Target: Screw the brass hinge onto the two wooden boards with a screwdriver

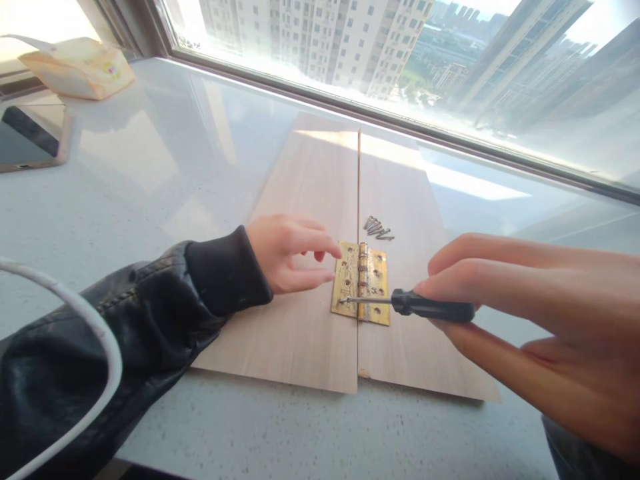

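A brass hinge (352,273) with worn patches lies across the seam between two pale wooden boards (300,340). My right hand (540,313) grips the black handle of a screwdriver (433,307). Its shaft runs left over the hinge, and the tip meets a small screw (343,301) at the lower left hole. My left hand (295,253) is beside the hinge's left leaf, thumb and forefinger apart, with the fingertips at the leaf's edge; whether they touch it I cannot tell. Several loose screws (377,227) lie on the right board, just above the hinge.
The boards rest on a speckled white countertop (200,420) below a window (350,100). A phone (33,137) and an orange-and-white packet (83,70) are at the far left. A white cable (107,347) loops in front of my left sleeve.
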Demonstrator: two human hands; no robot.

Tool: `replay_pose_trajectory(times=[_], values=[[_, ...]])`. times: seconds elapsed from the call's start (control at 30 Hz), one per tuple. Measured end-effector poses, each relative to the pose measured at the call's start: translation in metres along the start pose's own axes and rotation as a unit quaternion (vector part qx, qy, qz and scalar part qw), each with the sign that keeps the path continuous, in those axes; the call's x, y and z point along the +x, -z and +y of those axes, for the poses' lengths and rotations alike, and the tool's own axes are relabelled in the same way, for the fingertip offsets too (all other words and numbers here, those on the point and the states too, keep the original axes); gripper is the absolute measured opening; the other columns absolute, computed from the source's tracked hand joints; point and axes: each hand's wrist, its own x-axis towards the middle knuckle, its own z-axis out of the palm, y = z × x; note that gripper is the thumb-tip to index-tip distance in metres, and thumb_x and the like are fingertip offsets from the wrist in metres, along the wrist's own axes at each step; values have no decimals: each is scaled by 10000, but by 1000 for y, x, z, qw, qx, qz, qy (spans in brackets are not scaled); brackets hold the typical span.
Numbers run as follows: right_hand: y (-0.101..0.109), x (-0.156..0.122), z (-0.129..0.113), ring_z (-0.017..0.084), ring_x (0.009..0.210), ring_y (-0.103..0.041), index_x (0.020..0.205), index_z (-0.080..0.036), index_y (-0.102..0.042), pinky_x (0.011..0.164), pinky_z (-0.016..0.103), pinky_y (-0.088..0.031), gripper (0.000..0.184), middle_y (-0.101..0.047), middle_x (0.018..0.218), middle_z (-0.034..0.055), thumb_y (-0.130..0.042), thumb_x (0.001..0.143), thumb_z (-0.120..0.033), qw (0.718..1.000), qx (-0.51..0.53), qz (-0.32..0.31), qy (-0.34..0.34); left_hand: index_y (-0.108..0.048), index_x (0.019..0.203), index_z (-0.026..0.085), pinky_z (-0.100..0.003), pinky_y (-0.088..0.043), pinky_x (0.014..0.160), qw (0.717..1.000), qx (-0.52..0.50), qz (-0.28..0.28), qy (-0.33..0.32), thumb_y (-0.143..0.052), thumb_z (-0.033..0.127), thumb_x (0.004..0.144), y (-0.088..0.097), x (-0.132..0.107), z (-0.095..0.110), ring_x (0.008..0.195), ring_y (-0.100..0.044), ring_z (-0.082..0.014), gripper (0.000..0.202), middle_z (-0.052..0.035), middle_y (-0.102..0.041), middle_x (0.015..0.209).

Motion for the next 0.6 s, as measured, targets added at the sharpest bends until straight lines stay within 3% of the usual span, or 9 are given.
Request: replay_pose_trajectory(times=[0.07, 0.17, 0.33, 0.47, 0.6], values=[[2, 0, 2, 85, 482, -468, 832, -262, -580, 410, 235, -374, 66, -596, 780, -13, -527, 803, -234, 999, -11, -40, 24, -681, 922, 158, -283, -449, 677, 999, -1, -44, -33, -595, 304, 765, -6, 1, 8, 713, -577, -152, 231, -47, -655, 770], [0, 1, 6, 87, 490, -454, 794, -244, -559, 400, 232, -350, 79, -575, 766, -8, -514, 782, -181, 999, -3, -30, 40, -678, 911, 180, -306, -441, 727, 995, -6, -87, -44, -596, 285, 769, -13, 4, 17, 777, -585, -166, 194, -45, -678, 828], [6, -2, 9, 121, 499, -455, 750, -233, -576, 423, 254, -367, 64, -546, 670, 2, -524, 783, -216, 999, 19, -30, 41, -676, 777, 189, -301, -420, 695, 994, -28, -93, -47, -572, 196, 766, -20, 9, 22, 713, -560, -148, 104, -19, -682, 755], [14, -15, 20, 125, 527, -469, 708, -225, -573, 441, 253, -367, 45, -531, 617, -15, -582, 748, -243, 1000, 6, 7, -27, -634, 719, 184, -301, -399, 671, 994, 26, -93, -43, -560, 289, 808, -20, 12, 27, 689, -542, -144, 157, -14, -652, 712], [-7, -38, 40, 110, 525, -480, 727, -210, -575, 492, 257, -399, 94, -546, 609, -25, -617, 742, -292, 979, 30, 126, -158, -553, 682, 168, -320, -381, 616, 976, 171, -115, -62, -450, 318, 834, -25, 14, 36, 659, -525, -166, 237, -29, -599, 697]])
